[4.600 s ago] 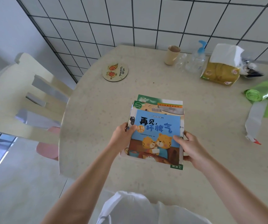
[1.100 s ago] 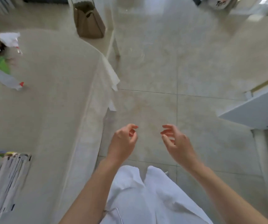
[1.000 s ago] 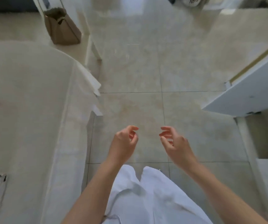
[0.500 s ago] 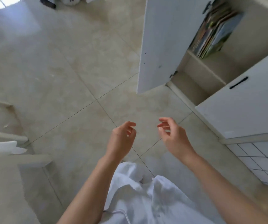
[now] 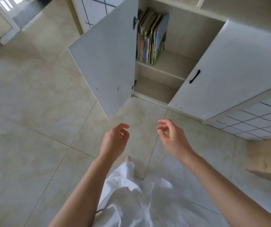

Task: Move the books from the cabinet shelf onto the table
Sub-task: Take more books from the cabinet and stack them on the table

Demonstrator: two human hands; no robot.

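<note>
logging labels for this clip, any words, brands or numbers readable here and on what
None can be read.
books on the cabinet shelf: spines and covers show only coloured bands, print too blurred to read.
open cabinet door and shut door: plain white, no lettering.

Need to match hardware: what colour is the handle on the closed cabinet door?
Black handle, head view.

cabinet shelf (image 5: pixel 169 64) has a row of books (image 5: pixel 151 36) standing upright, bunched at its left end
</note>
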